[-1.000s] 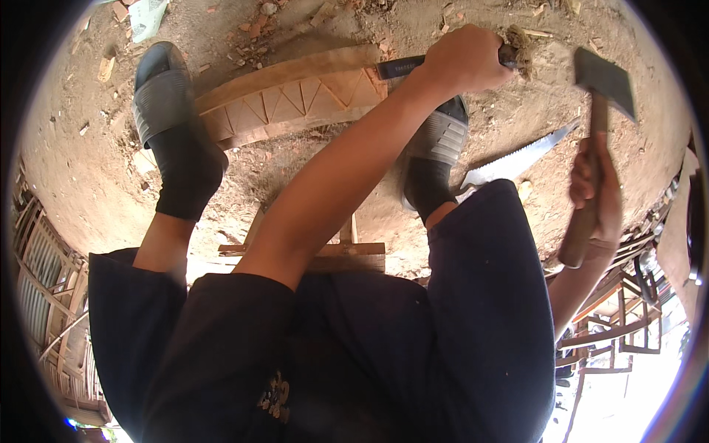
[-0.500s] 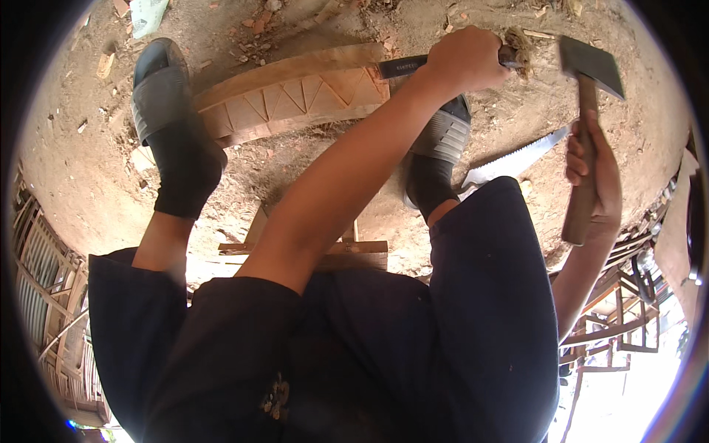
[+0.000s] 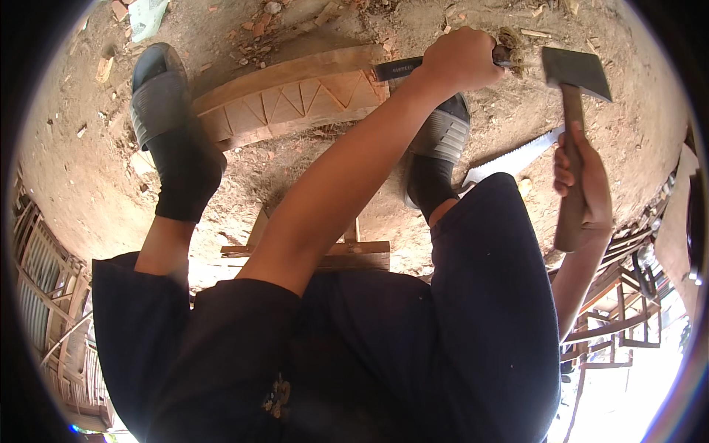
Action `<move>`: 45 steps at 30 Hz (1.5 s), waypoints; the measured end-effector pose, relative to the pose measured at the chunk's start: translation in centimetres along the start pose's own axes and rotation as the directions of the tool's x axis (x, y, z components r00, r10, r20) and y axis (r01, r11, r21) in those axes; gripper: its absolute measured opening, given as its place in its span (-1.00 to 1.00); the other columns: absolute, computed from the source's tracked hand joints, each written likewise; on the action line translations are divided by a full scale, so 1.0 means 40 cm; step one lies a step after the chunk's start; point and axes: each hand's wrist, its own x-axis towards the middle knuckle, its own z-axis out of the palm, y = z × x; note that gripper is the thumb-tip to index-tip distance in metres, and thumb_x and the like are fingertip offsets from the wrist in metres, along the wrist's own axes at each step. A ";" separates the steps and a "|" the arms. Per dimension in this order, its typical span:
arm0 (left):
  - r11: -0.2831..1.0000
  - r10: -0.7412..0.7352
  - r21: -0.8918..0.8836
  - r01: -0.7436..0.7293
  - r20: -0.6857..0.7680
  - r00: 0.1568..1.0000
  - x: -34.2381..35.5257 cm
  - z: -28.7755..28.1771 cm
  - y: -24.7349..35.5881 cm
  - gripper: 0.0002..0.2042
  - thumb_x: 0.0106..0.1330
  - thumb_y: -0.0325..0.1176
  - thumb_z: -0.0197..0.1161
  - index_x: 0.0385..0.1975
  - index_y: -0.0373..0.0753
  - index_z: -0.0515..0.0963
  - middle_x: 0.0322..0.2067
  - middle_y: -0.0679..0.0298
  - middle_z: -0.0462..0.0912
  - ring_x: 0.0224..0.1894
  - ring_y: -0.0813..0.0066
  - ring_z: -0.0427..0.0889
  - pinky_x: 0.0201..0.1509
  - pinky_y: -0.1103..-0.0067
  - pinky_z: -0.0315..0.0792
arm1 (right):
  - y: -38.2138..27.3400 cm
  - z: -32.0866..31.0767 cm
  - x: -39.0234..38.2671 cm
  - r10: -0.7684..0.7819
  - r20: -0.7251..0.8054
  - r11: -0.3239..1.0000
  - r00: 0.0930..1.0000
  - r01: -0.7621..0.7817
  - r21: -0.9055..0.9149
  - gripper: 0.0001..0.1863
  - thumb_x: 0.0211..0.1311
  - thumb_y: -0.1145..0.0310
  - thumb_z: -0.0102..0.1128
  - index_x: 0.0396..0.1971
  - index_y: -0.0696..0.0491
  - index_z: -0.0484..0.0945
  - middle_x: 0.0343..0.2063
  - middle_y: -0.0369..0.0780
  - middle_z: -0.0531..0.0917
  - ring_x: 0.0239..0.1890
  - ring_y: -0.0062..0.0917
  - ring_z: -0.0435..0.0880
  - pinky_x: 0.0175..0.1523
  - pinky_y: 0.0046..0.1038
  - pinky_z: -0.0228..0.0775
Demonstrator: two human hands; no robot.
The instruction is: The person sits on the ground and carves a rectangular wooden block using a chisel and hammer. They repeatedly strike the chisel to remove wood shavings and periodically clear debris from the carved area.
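My left hand is closed around a dark flat metal tool, a chisel or similar, whose far end rests at the right end of a curved wooden piece marked with zigzag grooves. My right hand grips the wooden handle of a hatchet-like tool, its broad dark head raised just right of my left fist and the frayed butt of the held tool. A hand saw lies on the ground below both tools, beside my right foot.
My sandaled feet stand either side of the wood on dirt ground scattered with chips and brick bits. Beneath me is a small wooden stool. Bamboo and corrugated sheet are at the left, wooden frames at the right.
The hatchet in my right hand has moved leftward, closer to my left fist, rising and then dropping slightly. My left hand and the wood have stayed nearly in place.
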 end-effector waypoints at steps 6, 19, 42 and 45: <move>0.998 0.067 0.021 -0.066 -0.016 0.998 0.012 0.021 0.013 -0.69 0.00 -0.16 0.30 -0.33 -0.22 0.68 -0.36 0.06 0.70 -0.22 0.08 0.70 -0.10 0.27 0.58 | -0.065 -0.088 0.062 -0.374 -0.052 0.791 0.926 0.348 0.504 -0.70 0.49 0.18 -0.06 -0.33 0.13 0.33 -0.63 -0.39 0.31 -0.69 -0.80 0.27 -0.62 -0.72 0.19; 0.999 0.000 0.045 -0.002 0.028 1.000 -0.006 0.001 -0.015 -0.70 0.02 -0.16 0.31 -0.29 -0.20 0.68 -0.31 0.08 0.71 -0.19 0.07 0.70 -0.09 0.27 0.58 | -0.041 -0.044 0.001 -0.228 -0.006 0.941 0.974 0.222 0.256 -0.71 0.47 0.14 -0.02 -0.26 0.09 0.38 -0.65 -0.42 0.34 -0.76 -0.84 0.27 -0.72 -0.78 0.14; 0.996 -0.057 0.066 0.056 0.014 0.998 0.005 -0.014 -0.040 -0.65 0.00 -0.16 0.28 -0.37 -0.33 0.66 -0.46 -0.01 0.68 -0.33 0.05 0.69 -0.20 0.29 0.56 | 0.031 0.071 0.076 0.055 0.261 0.997 0.964 -0.065 0.030 -0.73 0.34 0.15 0.13 -0.37 0.04 0.38 -0.63 -0.40 0.38 -0.71 -0.77 0.32 -0.65 -0.68 0.19; 0.998 -0.020 0.053 0.024 -0.061 0.998 0.006 -0.002 -0.065 -0.68 -0.01 -0.15 0.32 -0.44 -0.33 0.65 -0.53 0.01 0.66 -0.39 0.07 0.69 -0.29 0.30 0.55 | 0.019 0.055 0.059 0.050 0.266 0.999 0.963 -0.048 -0.015 -0.72 0.31 0.11 0.18 -0.36 0.01 0.41 -0.65 -0.40 0.39 -0.73 -0.79 0.32 -0.65 -0.70 0.19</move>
